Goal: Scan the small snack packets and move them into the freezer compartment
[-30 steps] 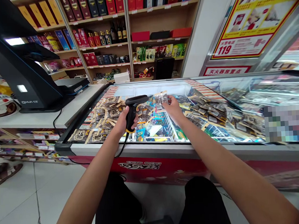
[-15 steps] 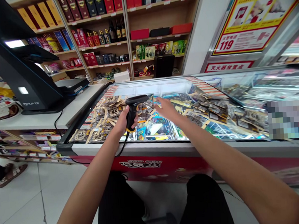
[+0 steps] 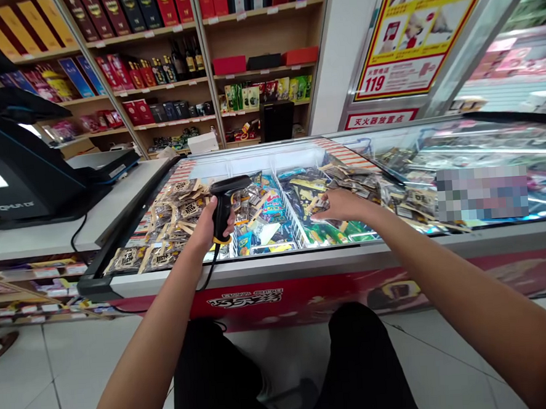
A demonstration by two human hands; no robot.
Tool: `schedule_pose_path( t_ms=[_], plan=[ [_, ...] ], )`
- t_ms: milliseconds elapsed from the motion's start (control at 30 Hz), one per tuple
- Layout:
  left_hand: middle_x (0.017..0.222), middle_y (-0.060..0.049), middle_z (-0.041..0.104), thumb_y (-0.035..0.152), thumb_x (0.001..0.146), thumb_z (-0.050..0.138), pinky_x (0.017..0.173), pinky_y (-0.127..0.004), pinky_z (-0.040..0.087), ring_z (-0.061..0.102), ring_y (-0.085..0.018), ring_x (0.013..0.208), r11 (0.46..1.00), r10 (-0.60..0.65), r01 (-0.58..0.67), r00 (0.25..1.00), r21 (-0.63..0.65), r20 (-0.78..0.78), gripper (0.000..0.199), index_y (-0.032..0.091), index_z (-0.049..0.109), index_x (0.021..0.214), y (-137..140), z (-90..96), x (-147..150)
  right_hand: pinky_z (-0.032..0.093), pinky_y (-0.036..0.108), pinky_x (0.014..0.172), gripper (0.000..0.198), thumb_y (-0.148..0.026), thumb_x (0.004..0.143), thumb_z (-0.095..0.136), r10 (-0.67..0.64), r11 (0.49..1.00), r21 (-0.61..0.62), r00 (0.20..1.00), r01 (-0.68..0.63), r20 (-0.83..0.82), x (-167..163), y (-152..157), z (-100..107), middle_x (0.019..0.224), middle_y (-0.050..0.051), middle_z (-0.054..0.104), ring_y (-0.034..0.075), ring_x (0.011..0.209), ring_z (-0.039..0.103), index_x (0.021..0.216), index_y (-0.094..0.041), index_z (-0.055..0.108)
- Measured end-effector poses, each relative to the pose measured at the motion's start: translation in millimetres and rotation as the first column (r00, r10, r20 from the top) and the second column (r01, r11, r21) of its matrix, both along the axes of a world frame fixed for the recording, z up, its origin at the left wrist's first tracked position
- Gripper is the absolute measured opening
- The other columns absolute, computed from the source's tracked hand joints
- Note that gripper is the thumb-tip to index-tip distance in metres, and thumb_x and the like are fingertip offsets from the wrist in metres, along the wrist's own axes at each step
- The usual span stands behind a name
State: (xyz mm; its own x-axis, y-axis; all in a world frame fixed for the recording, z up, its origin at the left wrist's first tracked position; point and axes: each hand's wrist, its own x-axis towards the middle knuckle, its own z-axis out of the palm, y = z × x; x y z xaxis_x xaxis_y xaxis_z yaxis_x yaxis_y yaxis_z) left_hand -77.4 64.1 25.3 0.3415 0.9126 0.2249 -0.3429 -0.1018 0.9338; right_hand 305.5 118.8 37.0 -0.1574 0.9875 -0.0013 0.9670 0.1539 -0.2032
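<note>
My left hand (image 3: 217, 219) is closed around the handle of a black barcode scanner (image 3: 230, 184) with a yellow-edged base and a cable hanging from it. It is above the left part of the glass-walled chest display (image 3: 276, 260). Farther right, my right hand (image 3: 342, 206) has its fingers curled with thumb and forefinger about a small brown-and-clear snack packet (image 3: 320, 204), partly hidden by the fingers. Below that hand lie black-and-yellow packs (image 3: 304, 190) and green packs (image 3: 333, 233). Many brown snack packets (image 3: 187, 210) are heaped at the left.
A white wire divider (image 3: 289, 206) separates the packs inside the chest. More brown packets (image 3: 364, 177) lie at the right. On the left counter (image 3: 78, 232) stands a black checkout scale (image 3: 26, 176). Shelves (image 3: 164, 88) with boxes and bottles rise behind.
My right hand has moved right, away from the scanner, and its fingers have curled in around a packet. My left hand keeps the scanner. The view has turned to the right.
</note>
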Motion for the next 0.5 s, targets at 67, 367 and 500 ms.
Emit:
schedule_pose_path(
  t_ms=[67,367,500],
  plan=[
    [0.063,0.003,0.056,0.076,0.092,0.063,0.043,-0.024,0.034,0.042,-0.007,0.038,1.000,0.001,-0.001,1.000,0.004,-0.002,0.059,0.017,0.060,0.098,0.2,-0.3,-0.4,0.059,0.047,0.088,0.063,-0.057,0.069,0.093,-0.010,0.999,0.036,0.997,0.013,-0.072,-7.5,2.9,4.1,0.118,0.021,0.078,0.044,0.109,0.073,0.114,-0.016,0.075],
    [0.061,0.003,0.056,0.077,0.092,0.061,0.041,-0.022,0.031,0.045,-0.009,0.037,0.999,0.028,-0.028,1.000,-0.029,-0.014,0.060,0.017,0.059,0.100,-0.5,1.2,0.7,0.067,0.044,0.082,0.032,-0.041,0.085,0.088,-0.050,0.997,-0.052,-0.041,0.052,-0.998,-99.4,40.8,3.7,0.090,0.003,0.079,0.023,0.083,0.078,0.098,-0.025,0.063],
    [0.060,0.004,0.056,0.078,0.091,0.061,0.042,-0.023,0.032,0.044,-0.008,0.037,0.998,0.045,-0.046,0.998,-0.038,-0.035,0.060,0.018,0.058,0.096,-2.8,4.0,1.7,0.068,0.041,0.085,0.021,-0.034,0.093,0.074,-0.067,0.990,-0.091,-0.207,0.107,-0.976,-138.7,68.4,-0.4,0.084,0.001,0.076,0.021,0.090,0.078,0.090,-0.025,0.055]
  ],
)
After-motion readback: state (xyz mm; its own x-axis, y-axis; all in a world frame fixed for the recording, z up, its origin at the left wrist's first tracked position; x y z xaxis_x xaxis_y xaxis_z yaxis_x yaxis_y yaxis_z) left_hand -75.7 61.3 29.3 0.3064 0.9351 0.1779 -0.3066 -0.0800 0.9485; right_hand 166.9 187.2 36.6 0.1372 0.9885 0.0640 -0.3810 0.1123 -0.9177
